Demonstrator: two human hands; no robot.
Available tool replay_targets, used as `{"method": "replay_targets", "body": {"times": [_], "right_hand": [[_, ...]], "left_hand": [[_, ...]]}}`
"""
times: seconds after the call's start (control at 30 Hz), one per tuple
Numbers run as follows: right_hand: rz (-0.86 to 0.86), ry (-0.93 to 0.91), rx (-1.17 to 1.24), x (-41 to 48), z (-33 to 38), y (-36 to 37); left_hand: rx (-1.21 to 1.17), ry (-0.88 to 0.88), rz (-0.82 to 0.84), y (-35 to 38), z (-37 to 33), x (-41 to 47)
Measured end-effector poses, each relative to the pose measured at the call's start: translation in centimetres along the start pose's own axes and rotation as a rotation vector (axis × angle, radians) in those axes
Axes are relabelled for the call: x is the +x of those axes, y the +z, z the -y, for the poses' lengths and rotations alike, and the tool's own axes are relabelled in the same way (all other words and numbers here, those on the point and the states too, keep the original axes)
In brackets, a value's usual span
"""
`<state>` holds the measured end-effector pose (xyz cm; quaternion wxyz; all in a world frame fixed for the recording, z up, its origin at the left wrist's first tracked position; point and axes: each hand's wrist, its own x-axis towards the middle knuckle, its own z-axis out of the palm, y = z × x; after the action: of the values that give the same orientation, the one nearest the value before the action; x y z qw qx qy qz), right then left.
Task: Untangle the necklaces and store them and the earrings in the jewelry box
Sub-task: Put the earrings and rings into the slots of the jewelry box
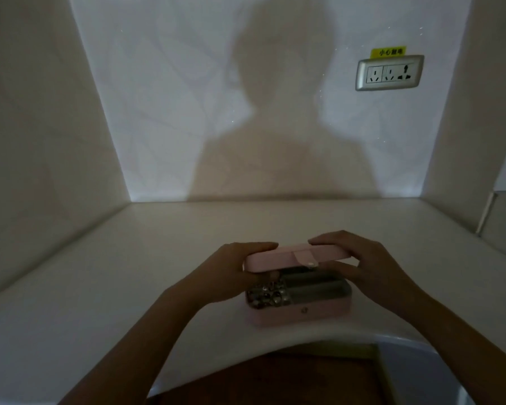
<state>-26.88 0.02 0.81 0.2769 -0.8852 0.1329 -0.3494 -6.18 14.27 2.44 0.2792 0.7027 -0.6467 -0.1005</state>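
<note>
Head view: nearest me, the jewelry box (301,315) is sitting on the table (100,273) just by its front edge. Its long axis is running 9 to 3 o'clock, with the snap front facing me at 6 and the hinge side at 12. Sparkling jewellery (266,296) is lying in its 9 o'clock compartments. My left hand (231,270) and right hand (371,264) are pinching the lid (278,258) by its two ends, thumbs under, fingers over, holding it partly raised. I am judging this to be the closing step; next I would be lowering the lid evenly and pressing the clasp tab (304,256) home. Farther off at 1 o'clock, a wall socket (389,73) is showing.
</note>
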Motion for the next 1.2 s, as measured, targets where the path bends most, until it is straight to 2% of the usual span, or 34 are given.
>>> {"method": "replay_targets", "body": {"times": [0.13,0.33,0.4,0.5,0.7,1.2], "right_hand": [[0.063,0.0,-0.033,-1.1,-0.5,0.1],[0.198,-0.042,-0.138,-3.8,-2.0,1.5],[0.198,-0.028,-0.12,-4.3,-2.2,1.9],[0.208,-0.008,-0.144,-4.4,-1.9,2.1],[0.234,0.034,-0.114,-4.3,-1.7,2.0],[0.272,0.091,-0.14,-4.1,-1.3,1.8]], "left_hand": [[0.078,0.013,0.123,0.3,-0.9,-0.8],[0.372,0.0,0.275,2.5,-1.4,-1.7],[0.383,-0.031,0.359,1.9,-1.7,-1.0],[0.271,-0.117,0.473,0.0,-2.2,0.7],[0.467,-0.135,0.432,2.2,-4.0,2.4],[0.508,-0.187,0.457,2.4,-5.2,3.7]]}}
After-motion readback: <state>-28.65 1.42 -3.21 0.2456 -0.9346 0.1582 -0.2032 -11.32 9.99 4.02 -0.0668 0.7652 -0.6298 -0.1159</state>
